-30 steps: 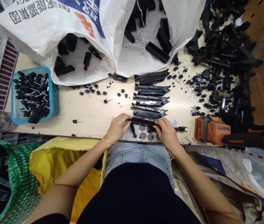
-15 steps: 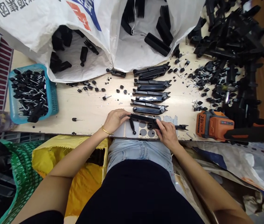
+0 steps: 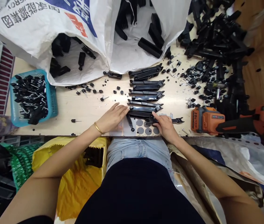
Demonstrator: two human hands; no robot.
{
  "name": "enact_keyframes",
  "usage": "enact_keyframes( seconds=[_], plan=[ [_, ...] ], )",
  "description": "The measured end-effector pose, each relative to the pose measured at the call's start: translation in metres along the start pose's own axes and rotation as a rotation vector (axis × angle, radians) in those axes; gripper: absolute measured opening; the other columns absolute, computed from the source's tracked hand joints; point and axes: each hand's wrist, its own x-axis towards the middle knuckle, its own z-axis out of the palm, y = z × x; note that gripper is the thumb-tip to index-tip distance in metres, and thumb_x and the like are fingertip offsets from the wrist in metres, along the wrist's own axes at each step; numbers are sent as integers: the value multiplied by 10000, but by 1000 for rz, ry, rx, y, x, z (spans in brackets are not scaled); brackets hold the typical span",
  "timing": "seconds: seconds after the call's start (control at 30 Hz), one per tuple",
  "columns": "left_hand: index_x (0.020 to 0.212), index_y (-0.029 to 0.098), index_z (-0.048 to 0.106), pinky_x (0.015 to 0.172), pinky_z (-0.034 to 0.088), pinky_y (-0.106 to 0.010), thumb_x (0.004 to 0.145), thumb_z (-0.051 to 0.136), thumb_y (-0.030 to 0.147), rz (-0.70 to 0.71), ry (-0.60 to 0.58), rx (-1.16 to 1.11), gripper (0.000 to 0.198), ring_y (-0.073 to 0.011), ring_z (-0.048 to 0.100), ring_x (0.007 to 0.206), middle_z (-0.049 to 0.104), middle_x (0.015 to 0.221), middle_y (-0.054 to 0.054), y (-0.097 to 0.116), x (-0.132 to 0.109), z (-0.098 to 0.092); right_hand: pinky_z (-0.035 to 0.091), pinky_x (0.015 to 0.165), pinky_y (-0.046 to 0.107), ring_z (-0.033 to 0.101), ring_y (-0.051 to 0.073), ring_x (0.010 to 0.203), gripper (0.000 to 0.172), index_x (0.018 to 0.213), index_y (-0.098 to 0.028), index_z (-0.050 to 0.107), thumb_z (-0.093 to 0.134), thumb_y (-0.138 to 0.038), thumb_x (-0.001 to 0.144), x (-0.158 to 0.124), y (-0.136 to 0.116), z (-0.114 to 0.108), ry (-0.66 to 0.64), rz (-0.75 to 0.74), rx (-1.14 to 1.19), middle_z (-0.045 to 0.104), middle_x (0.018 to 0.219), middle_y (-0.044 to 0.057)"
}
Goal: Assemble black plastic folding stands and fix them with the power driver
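A long black plastic bar (image 3: 140, 114) lies level at the near end of a stack of similar black bars (image 3: 144, 96). My left hand (image 3: 113, 118), fingers together, holds its left end. Its right end is between the thumb and fingers of my right hand (image 3: 167, 125). A fork-ended black piece (image 3: 177, 120) passes beside my right fingers; part of it is hidden. Below the bar, a short black lever (image 3: 130, 123) points toward the table's front edge.
A blue basket (image 3: 53, 102) of black-headed pins stands left. White sacks (image 3: 76, 73) holding black parts lie at the back. An orange cordless power tool (image 3: 208, 119) rests right, before a heap of black parts (image 3: 216, 40). Loose screws and caps are scattered about.
The bar has moved away from me, up against the row of stacked bars, with both hands following. The view has shifted slightly.
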Motion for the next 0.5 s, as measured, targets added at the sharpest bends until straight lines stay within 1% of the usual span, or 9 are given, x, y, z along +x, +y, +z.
enact_keyframes(
  seconds=[0.03, 0.07, 0.1, 0.17, 0.23, 0.3, 0.37, 0.43, 0.5],
  plan=[
    [1389, 36, 364, 1107, 301, -537, 696, 761, 320, 18, 10, 22, 847, -363, 408, 1301, 448, 1386, -247, 7, -1, 0, 420, 819, 382, 544, 220, 870, 525, 1451, -212, 310, 416, -241, 938, 2, -4, -4, 8, 12, 52, 605, 897, 72],
    [1412, 25, 312, 1122, 276, -537, 696, 760, 322, 25, 30, 32, 896, -366, 378, 1322, 414, 1408, -257, 15, -2, -1, 421, 834, 384, 558, 219, 896, 522, 1447, -214, 317, 426, -256, 938, 3, -9, -8, 19, 22, 103, 616, 936, 77],
    [1423, 28, 284, 1125, 275, -524, 718, 741, 312, 33, 53, 31, 887, -356, 378, 1321, 415, 1405, -252, 24, -2, -2, 424, 844, 383, 569, 219, 920, 518, 1440, -218, 328, 437, -273, 937, 3, -15, -13, 29, 31, 152, 625, 973, 81],
    [1422, 68, 290, 1090, 335, -488, 792, 664, 271, 46, 96, 14, 760, -316, 457, 1253, 489, 1340, -210, 42, 2, -6, 432, 852, 379, 583, 221, 949, 508, 1422, -229, 358, 461, -310, 931, 3, -29, -22, 30, 39, 238, 636, 1022, 85],
    [1405, 117, 325, 983, 437, -441, 848, 584, 235, 23, 105, 2, 625, -276, 550, 1117, 560, 1238, -167, 56, 7, -13, 440, 861, 379, 591, 224, 961, 502, 1412, -241, 374, 468, -331, 927, 3, -41, -32, 10, 31, 296, 644, 1036, 84],
    [1366, 123, 375, 836, 502, -385, 862, 564, 238, -47, 73, 10, 551, -257, 592, 994, 593, 1140, -150, 67, 11, -22, 443, 869, 383, 595, 225, 973, 506, 1420, -250, 357, 456, -332, 931, 2, -50, -40, -14, 10, 308, 647, 1062, 86],
    [1285, 104, 454, 726, 514, -347, 854, 584, 263, -118, 16, 28, 478, -254, 602, 923, 600, 1058, -142, 73, 14, -30, 448, 861, 391, 592, 229, 984, 517, 1438, -239, 319, 431, -305, 938, 2, -56, -47, -49, -24, 264, 644, 1090, 97],
    [1168, 99, 530, 670, 508, -333, 849, 601, 284, -153, -43, 53, 376, -258, 607, 892, 591, 1008, -132, 78, 15, -37, 454, 847, 402, 584, 243, 989, 531, 1446, -200, 295, 419, -277, 936, 3, -59, -52, -91, -65, 181, 635, 1110, 119],
    [1082, 103, 562, 642, 501, -323, 851, 605, 281, -172, -90, 74, 295, -253, 615, 866, 582, 987, -122, 83, 15, -40, 458, 833, 416, 579, 262, 980, 542, 1435, -152, 310, 439, -272, 923, 6, -59, -57, -129, -104, 96, 635, 1089, 140]
  ],
)
